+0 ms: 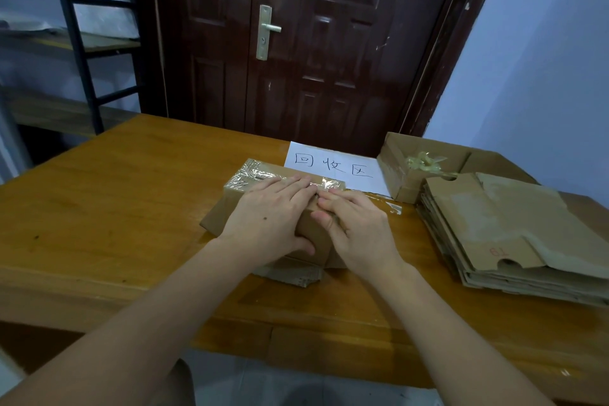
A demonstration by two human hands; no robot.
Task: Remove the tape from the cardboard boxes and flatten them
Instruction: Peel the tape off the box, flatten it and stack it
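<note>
Head view: both forearms reach forward over the wooden table (115, 194). Left hand (267, 214) lies palm-down on the taped cardboard box (250, 188) at table centre, fingers straight, thumb hooked on the near side. Right hand (356, 227) has fingers curled at the clear tape (260, 175) seam, probably pinching it, contact hidden. Flattened box stack (514, 241) to the right; open box (421, 161) behind it, beside the paper sign (333, 165).
</note>
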